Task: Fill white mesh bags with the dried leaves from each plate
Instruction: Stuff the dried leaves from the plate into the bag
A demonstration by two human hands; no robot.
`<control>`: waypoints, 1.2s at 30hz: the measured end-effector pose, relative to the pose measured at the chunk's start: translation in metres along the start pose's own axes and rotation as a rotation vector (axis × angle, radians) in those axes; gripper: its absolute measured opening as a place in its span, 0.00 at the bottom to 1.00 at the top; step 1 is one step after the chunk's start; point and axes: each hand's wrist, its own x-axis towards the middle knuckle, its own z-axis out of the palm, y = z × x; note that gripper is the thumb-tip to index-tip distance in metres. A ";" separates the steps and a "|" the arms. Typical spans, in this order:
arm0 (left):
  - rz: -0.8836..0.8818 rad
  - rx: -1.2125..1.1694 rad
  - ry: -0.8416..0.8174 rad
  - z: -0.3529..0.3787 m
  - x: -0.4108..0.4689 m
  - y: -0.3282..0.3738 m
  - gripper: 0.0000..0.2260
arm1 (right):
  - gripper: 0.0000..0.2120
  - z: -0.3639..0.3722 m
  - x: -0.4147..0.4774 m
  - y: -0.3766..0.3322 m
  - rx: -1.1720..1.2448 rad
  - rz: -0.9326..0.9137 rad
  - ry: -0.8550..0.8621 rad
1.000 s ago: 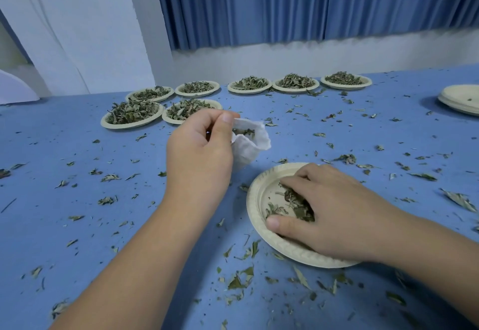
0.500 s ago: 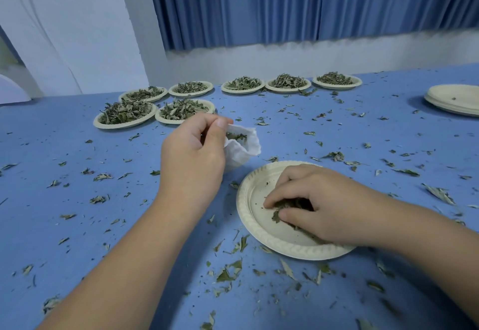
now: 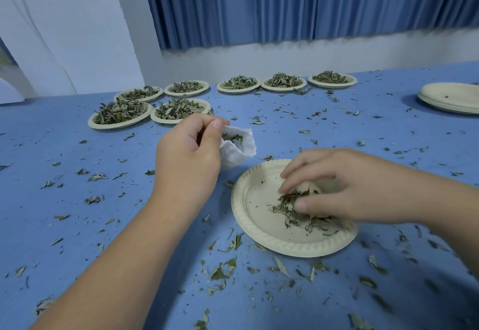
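Blue cloth-covered table point(image 3: 64, 153), strewn with leaf crumbs. Far at 11 to 1 o'clock, seven heaped cream paper plates point(image 3: 119, 125); at 2 o'clock, stack of empty plates point(image 3: 451, 98). At 5 o'clock, round cream paper plate point(image 3: 248, 215), nearly bare. Left hand point(image 3: 186, 163) at centre, thumb and forefinger pinching rim of white mesh bag point(image 3: 237, 150), mouth gaping toward 3 o'clock, leaves inside. Right hand point(image 3: 344, 187) over plate, fingers curled round clump of dried green leaves point(image 3: 290, 205).
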 end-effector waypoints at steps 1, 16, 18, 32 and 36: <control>0.002 0.001 -0.003 0.000 0.000 0.001 0.10 | 0.16 -0.006 -0.003 0.001 -0.031 0.057 0.024; 0.008 0.028 -0.021 0.002 -0.002 0.003 0.10 | 0.25 0.029 0.003 -0.019 -0.468 0.188 -0.211; 0.006 0.027 -0.019 0.003 -0.003 0.003 0.09 | 0.22 0.030 0.005 -0.023 -0.482 0.172 -0.227; -0.009 0.015 -0.076 0.003 -0.004 0.006 0.10 | 0.17 0.040 0.012 -0.022 -0.632 -0.020 -0.086; -0.060 0.012 -0.154 0.003 -0.006 0.012 0.11 | 0.16 0.037 0.009 -0.018 -0.472 -0.041 0.029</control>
